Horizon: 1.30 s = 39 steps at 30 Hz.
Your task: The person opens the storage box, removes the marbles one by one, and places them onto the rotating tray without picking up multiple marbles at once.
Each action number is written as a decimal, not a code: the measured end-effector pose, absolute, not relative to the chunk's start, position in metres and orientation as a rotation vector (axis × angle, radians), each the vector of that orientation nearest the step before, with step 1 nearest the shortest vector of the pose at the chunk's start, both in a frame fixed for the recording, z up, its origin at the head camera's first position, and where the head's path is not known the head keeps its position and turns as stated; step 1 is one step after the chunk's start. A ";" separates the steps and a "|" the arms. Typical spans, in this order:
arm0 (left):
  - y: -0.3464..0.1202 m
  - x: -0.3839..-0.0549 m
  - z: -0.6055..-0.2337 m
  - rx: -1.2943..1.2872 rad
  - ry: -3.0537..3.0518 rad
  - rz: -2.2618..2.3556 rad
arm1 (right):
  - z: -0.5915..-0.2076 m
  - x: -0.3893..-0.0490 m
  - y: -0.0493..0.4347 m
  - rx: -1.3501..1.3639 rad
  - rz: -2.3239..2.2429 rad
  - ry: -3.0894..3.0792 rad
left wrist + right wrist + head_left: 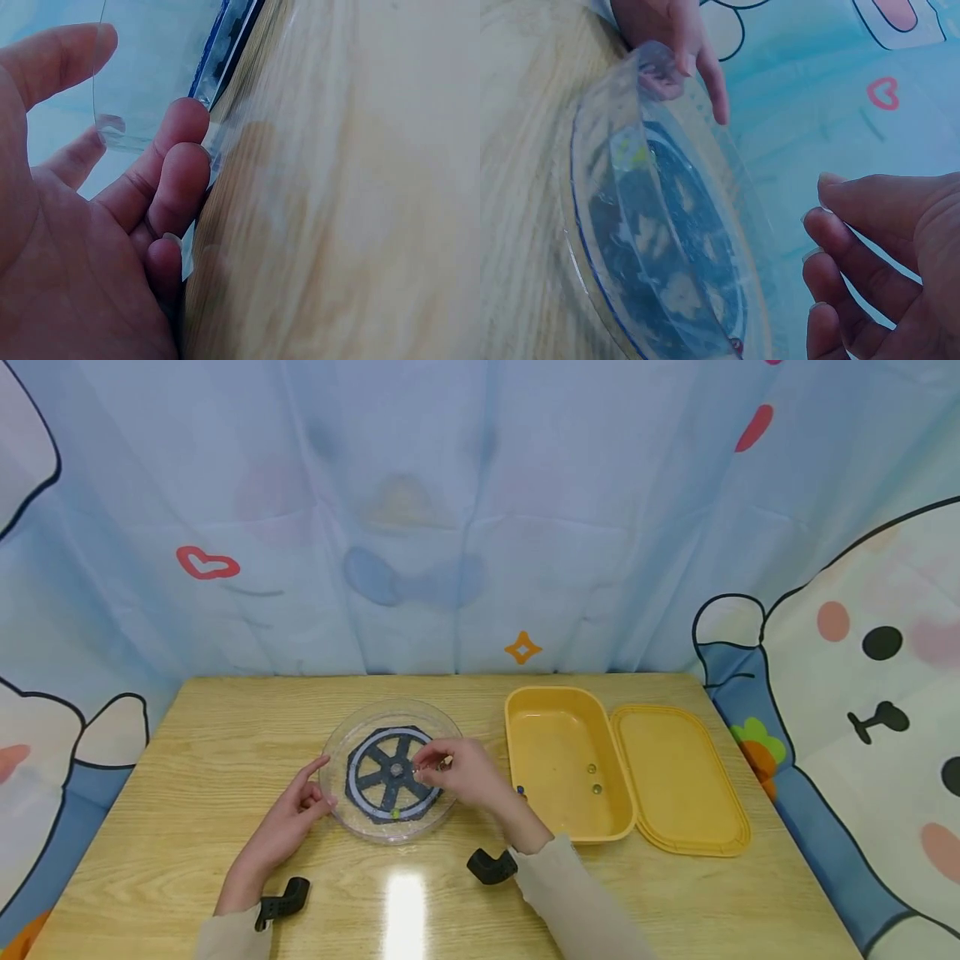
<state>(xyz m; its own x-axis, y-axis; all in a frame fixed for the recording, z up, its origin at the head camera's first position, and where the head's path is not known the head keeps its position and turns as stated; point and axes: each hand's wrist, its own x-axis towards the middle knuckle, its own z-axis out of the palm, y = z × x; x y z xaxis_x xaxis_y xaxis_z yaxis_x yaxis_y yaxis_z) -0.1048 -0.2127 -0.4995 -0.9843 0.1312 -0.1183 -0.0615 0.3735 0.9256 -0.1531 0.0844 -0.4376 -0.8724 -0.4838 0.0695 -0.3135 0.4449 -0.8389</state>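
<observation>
Early going, I judged: a yellow-green marble [395, 814] already sat in the clear dish [392, 713], two glassy marbles [592, 769] remained in the yellow tub [555, 735], my left hand [292, 810] lay spread against the dish, and my right hand [468, 772] pinched narrow above, contents unclear!

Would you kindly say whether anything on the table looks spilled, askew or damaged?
Nothing stands out. The clear dish sits flat on the table, the yellow tray stands upright with small balls inside, and the lid lies flat beside it. No spill or break shows, though the right hand partly hides the dish.
</observation>
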 end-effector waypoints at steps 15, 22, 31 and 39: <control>-0.214 -0.103 -0.503 0.060 2.462 1.646 | -0.439 -0.146 0.080 -0.660 -1.401 2.473; -0.213 -0.105 -0.498 0.083 2.492 1.606 | -0.439 -0.151 0.084 -0.664 -1.389 2.494; -0.213 -0.105 -0.498 0.093 2.461 1.655 | -0.418 -0.163 0.111 -0.598 -1.375 2.588; -0.213 -0.106 -0.498 0.114 2.487 1.613 | -0.401 -0.179 0.157 -0.561 -1.311 2.706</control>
<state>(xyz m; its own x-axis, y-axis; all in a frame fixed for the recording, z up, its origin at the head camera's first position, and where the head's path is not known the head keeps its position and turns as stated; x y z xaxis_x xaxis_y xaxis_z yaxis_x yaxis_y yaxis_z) -0.1061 -0.2134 -0.4981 -0.9818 0.1587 -0.1042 -0.0304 0.4102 0.9115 -0.1794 0.1571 -0.4009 -0.9294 -0.3594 0.0842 -0.2889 0.5660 -0.7721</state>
